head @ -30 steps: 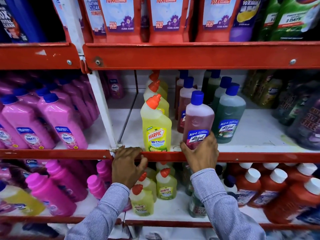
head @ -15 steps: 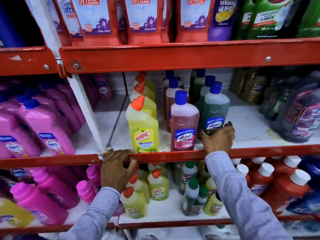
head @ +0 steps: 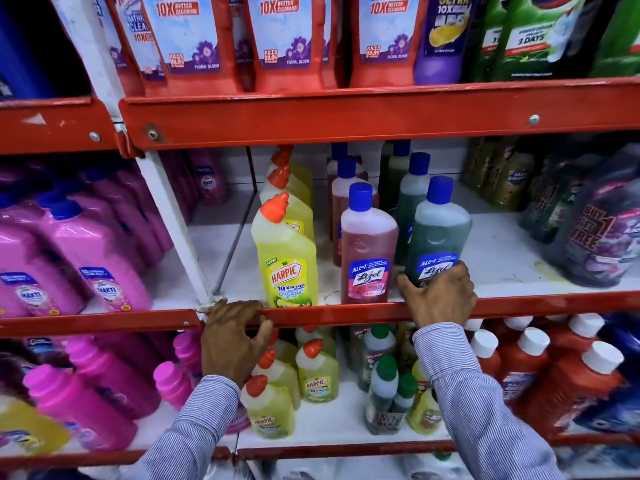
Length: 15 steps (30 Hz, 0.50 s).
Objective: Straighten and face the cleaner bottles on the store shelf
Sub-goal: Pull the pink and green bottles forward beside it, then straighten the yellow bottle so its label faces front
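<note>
On the middle shelf three rows of cleaner bottles run front to back. The yellow Harpic bottle (head: 285,258) with an orange cap leads the left row, label facing out. A pink Lizol bottle (head: 367,251) with a blue cap stands beside it. To its right the green Lizol bottle (head: 438,233) stands at the shelf front, and my right hand (head: 440,294) wraps around its base, covering part of the label. My left hand (head: 232,336) grips the red shelf rail (head: 346,315) below the Harpic row.
Pink bottles (head: 100,258) fill the left bay behind a white upright (head: 173,230). Dark shrink-wrapped packs (head: 595,233) sit at the right. Red refill pouches (head: 284,39) hang above. The lower shelf holds small Harpic bottles (head: 317,375) and red bottles with white caps (head: 571,382).
My right hand left the pink Lizol bottle and moved right onto the green Lizol bottle, which now stands further forward. My left hand stayed on the rail.
</note>
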Tool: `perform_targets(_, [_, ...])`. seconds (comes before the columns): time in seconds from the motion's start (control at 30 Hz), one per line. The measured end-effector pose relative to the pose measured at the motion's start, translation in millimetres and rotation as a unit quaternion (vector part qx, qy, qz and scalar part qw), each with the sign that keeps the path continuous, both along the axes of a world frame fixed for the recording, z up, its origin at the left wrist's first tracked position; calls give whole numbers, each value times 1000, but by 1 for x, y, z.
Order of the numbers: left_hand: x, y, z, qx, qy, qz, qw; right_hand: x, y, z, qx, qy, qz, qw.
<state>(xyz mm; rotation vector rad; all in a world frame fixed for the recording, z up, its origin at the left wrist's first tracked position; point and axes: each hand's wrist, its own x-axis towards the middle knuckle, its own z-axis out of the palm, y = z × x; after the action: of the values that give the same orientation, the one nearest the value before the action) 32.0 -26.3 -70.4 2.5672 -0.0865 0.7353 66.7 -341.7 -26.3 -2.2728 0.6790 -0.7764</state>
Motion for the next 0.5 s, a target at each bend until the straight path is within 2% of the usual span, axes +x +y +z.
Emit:
perform_targets(0.17, [3,1,-3,-3,-22,-2,1000,-10,1,0,3,-5,0,1000])
perform_targets(0.3, [2,1,-4,-8,-28,-2,1000,-17,2,2,41,-25,7,999])
perform_targets(0.37, [1,0,-2,-6,-32,-2,999,-30,11,6,40,-101,-13,994])
perform_targets(0.43, [0,0,0,0,-27,-4,1000,-48,26,13,23,-234,-17,972])
perform_targets(0.5, [0,3,3,3,-15,-8,1000,-63,45,17,32,-335,41,941])
